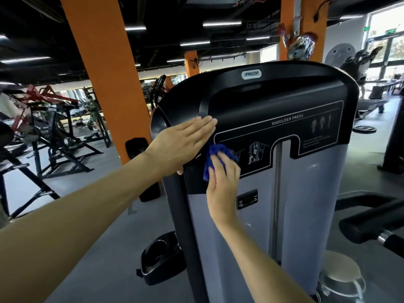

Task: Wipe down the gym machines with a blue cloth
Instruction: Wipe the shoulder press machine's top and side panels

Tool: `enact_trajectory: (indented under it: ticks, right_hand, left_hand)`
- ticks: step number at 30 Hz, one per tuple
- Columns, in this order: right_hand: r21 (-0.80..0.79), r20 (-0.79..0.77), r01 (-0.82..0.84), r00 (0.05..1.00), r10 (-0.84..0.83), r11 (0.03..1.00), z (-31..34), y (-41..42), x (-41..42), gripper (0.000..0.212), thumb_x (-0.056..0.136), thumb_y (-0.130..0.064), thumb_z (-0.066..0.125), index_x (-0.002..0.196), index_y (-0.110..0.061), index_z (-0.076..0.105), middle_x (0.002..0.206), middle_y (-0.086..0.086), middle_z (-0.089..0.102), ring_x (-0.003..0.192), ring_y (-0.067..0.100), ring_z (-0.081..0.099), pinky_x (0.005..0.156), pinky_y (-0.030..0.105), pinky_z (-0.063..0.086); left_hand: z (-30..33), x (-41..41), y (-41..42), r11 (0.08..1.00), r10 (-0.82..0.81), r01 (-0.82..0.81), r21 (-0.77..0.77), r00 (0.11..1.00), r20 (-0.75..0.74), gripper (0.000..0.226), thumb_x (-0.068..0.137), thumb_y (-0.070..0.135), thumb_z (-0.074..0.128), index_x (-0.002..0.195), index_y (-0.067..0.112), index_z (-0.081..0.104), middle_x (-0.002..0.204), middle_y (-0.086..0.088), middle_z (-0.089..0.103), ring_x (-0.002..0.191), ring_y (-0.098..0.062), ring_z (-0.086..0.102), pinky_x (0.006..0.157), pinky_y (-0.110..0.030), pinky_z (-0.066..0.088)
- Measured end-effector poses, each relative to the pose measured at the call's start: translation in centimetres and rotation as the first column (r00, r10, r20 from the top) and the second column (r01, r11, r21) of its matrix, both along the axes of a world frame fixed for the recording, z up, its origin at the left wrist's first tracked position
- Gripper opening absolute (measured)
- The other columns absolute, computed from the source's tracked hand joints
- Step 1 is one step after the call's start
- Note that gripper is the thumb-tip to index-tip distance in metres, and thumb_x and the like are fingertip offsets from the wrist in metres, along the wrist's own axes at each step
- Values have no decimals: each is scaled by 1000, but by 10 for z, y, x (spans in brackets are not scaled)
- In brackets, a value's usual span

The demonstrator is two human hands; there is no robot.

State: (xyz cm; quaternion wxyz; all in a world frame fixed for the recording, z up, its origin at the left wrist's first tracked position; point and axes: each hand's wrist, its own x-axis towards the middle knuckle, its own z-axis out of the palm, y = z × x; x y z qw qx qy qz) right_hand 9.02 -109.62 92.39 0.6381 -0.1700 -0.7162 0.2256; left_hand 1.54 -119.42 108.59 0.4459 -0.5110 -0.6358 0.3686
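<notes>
A shoulder press machine (306, 193) stands in front of me, with a black upper panel carrying diagrams and a grey lower shroud. My right hand (223, 180) presses a crumpled blue cloth (213, 158) against the lower left of the black panel, its fingers lying over the cloth. My left hand (185, 143) rests flat with straight fingers on the machine's black left edge, just above the cloth.
A black cup holder (159, 259) juts from the machine's lower left. A black padded handle (371, 226) reaches in from the right. Orange pillars (109, 79) and weight machines (50, 136) stand to the left. A person (358, 68) stands far right by the windows.
</notes>
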Motion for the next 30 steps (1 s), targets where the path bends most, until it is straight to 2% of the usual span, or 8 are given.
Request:
enact_trajectory:
  ticks: [4, 7, 13, 16, 20, 24, 26, 30]
  right_hand:
    - [-75, 54, -127, 990, 131, 989, -43, -1, 16, 33, 104, -14, 57, 136, -9, 63, 142, -2, 51, 136, 1, 37, 115, 13, 29]
    - [-130, 10, -197, 980, 200, 972, -22, 1, 20, 34, 103, -14, 59, 137, -12, 63, 142, -6, 50, 136, 6, 42, 114, 14, 32]
    - [343, -19, -144, 987, 161, 928, 69, 20, 13, 38, 102, -7, 60, 140, -5, 61, 147, 10, 54, 134, 27, 48, 115, 29, 39]
    - [578, 85, -65, 996, 20, 813, 79, 33, 2, 39, 102, -3, 59, 141, -9, 61, 152, 6, 52, 137, 29, 47, 108, 30, 48]
    - [837, 133, -38, 982, -136, 546, 3, 58, 13, 39, 98, 5, 56, 132, -9, 68, 141, 7, 62, 128, 35, 54, 94, 37, 57]
    - [889, 275, -159, 935, -224, 428, -29, 67, 25, 40, 94, 6, 58, 129, -10, 68, 139, 6, 63, 124, 33, 50, 74, 36, 62]
    - [881, 248, -123, 943, -222, 457, 7, 62, 20, 41, 103, 4, 39, 130, -9, 68, 139, 7, 64, 121, 33, 54, 78, 36, 61]
    - [847, 156, 10, 951, -267, 531, 53, 50, 15, 42, 101, 2, 46, 139, -9, 62, 148, 7, 57, 122, 33, 57, 91, 34, 57]
  left_hand:
    - [-1, -6, -16, 981, -79, 64, 186, 994, 76, 154, 68, 86, 66, 158, -4, -21, 170, -22, -20, 158, -35, -19, 131, -46, -2]
    - [-16, -7, -30, 956, -98, 83, 280, 994, 38, 142, 77, 79, 67, 161, -6, -11, 171, -23, -12, 159, -36, -12, 131, -46, -1]
    - [-34, -8, -43, 880, -157, 94, 466, 983, 98, 109, 90, 56, 64, 163, -4, 10, 172, -20, 7, 161, -32, 4, 131, -43, 2]
    - [-39, -8, -49, 868, -103, 37, 496, 989, 106, 107, 92, 52, 67, 163, -4, 9, 172, -20, 7, 161, -32, 5, 131, -44, 6]
    - [-59, -6, -57, 878, -68, 13, 478, 993, 97, 93, 95, 25, 68, 162, -5, 11, 172, -21, 11, 161, -33, 6, 131, -44, 2]
    - [-80, 1, -64, 894, -13, -39, 446, 994, 113, 94, 94, 23, 66, 163, -4, 9, 172, -20, 8, 160, -33, 4, 131, -44, -1]
    - [-84, 2, -66, 894, -15, -47, 447, 991, 134, 90, 92, 13, 62, 163, -3, 8, 172, -19, 9, 160, -32, 6, 131, -43, 3]
    - [-82, 1, -64, 889, -27, -53, 456, 986, 167, 89, 92, 8, 55, 163, -2, 3, 173, -19, 5, 161, -31, 4, 131, -44, 5]
